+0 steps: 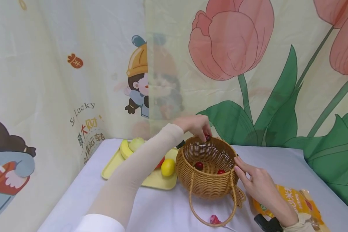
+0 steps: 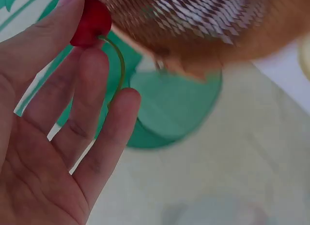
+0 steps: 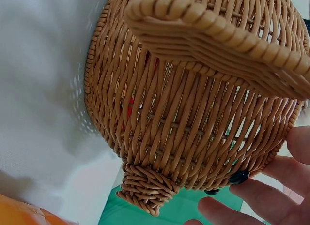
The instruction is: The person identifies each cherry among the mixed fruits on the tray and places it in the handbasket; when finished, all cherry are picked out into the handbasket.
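The left hand (image 1: 195,125) pinches a cherry (image 2: 93,22) at the rim of the basket (image 1: 204,185); the right hand (image 1: 258,182), fingers extended, touches its side. Between the hands, two cherries (image 1: 199,166) already lie inside; the pinched one seems not yet in.

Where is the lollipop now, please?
In the head view, the lollipop lies near the bottom, right of centre, by the basket handle, left of the orange bag.

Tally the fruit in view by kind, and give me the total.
Cherries: 3 (2 in the basket, 1 in the left hand)
Banana: 1
Pale green fruit: 1
Lemon: 1
Larger red fruit, mostly hidden by the sleeve: 1
Total: 7
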A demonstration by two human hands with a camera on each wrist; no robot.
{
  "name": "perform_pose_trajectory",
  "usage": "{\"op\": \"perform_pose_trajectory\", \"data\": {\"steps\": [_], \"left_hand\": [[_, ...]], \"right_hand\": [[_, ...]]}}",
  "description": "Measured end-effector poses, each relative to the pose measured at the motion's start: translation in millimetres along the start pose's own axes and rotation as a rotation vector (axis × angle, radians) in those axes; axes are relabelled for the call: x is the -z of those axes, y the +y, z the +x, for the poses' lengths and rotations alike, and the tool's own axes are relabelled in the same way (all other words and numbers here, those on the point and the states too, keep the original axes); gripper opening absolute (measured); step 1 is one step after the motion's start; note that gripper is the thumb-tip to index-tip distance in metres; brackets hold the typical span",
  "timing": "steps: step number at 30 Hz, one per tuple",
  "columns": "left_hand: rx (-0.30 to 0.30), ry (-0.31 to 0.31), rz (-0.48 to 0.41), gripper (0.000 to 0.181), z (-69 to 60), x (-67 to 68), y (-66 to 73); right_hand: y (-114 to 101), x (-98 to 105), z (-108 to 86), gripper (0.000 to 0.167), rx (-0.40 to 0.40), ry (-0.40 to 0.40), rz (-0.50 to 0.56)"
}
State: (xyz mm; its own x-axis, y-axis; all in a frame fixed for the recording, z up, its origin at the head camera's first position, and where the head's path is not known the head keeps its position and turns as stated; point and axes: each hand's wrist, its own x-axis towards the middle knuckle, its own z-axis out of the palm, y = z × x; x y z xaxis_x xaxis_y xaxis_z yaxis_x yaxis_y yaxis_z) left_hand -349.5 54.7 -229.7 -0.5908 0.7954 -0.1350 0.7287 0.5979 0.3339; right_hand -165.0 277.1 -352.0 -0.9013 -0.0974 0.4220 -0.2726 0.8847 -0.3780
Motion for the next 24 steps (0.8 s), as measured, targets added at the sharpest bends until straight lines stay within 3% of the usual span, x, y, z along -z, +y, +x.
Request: {"op": "perform_pose_trajectory", "data": {"steps": [8,15,20,24], "left_hand": [[0.005,0.056,0.073,0.033,25.1,-36.9,6.5],[-0.011,0.013,0.000,0.031,37.3,-66.5,6.1],[-0.012,0.001,-0.040,0.032,40.1,-76.9,3.9],[-0.017,0.028,0.026,0.032,40.0,-78.4,4.1]], "right_hand": [[-0.3,-2.3,4.7,0.046,0.037,0.011,0.008],[0.7,-2.7,3.7,0.045,0.032,0.015,0.006],[1.4,-2.2,1.4,0.045,0.029,0.015,0.002],[1.6,-0.7,0.0,0.045,0.026,0.013,0.004]]}}
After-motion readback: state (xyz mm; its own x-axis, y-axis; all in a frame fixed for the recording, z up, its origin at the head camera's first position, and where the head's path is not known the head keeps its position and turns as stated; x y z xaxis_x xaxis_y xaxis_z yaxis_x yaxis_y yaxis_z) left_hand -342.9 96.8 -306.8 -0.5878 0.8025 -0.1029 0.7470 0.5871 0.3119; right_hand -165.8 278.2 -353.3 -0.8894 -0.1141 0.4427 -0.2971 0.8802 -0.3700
